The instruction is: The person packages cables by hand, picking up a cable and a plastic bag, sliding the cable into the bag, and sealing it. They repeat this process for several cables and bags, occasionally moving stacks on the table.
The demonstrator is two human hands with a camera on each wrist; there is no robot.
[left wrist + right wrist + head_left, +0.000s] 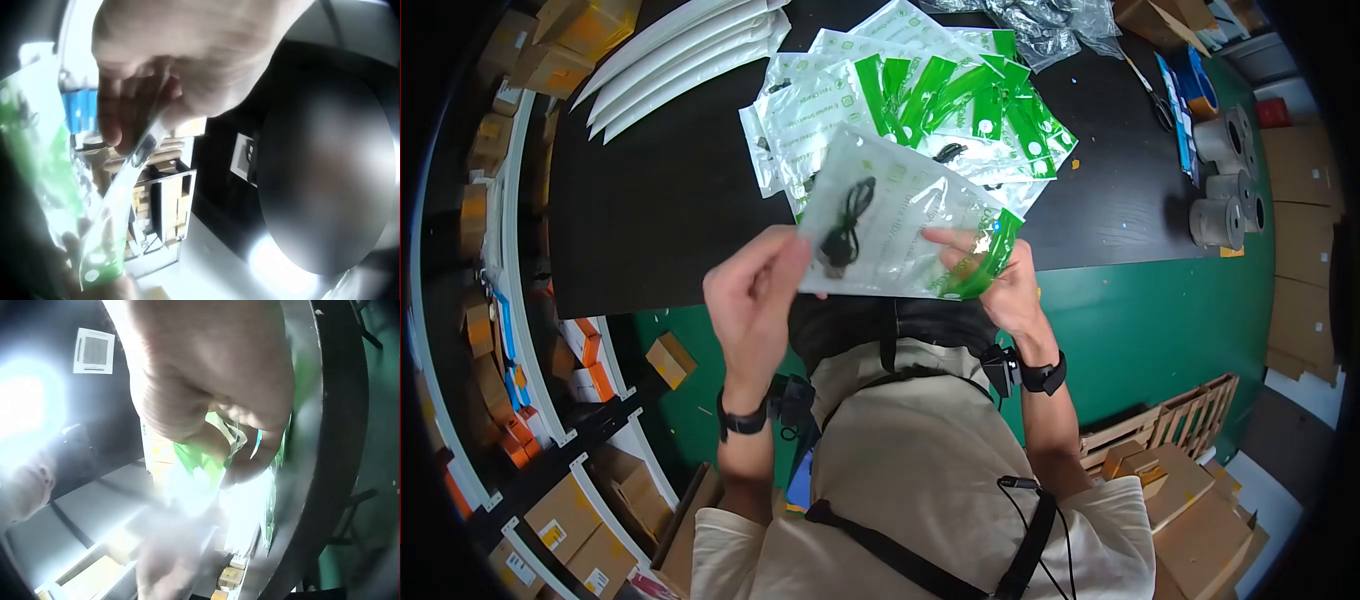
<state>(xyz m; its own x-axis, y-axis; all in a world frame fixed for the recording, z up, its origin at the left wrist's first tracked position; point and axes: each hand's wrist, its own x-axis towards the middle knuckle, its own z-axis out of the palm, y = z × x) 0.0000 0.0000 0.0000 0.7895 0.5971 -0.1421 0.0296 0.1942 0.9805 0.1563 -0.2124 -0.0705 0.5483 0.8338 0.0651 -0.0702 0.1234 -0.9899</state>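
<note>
A clear plastic bag [900,215] with a green end strip is held up above the table's near edge. Inside it lies a coiled black cable [849,225]. My left hand [750,295] pinches the bag's left edge, thumb on the near face. At the green end, my right hand [1012,290] grips the bag, some of its fingers showing through the plastic. The right wrist view has the green strip [199,459] between the thumb and fingers. Behind the held bag, a pile of similar green-ended bags [810,105] covers the table's middle.
White padded envelopes [685,55] are stacked at the table's back left. Crumpled clear plastic [1050,28] lies at the back. Scissors [1157,105], blue tape [1197,85] and several white rolls [1215,222] sit at the right. Shelves with boxes stand to the left.
</note>
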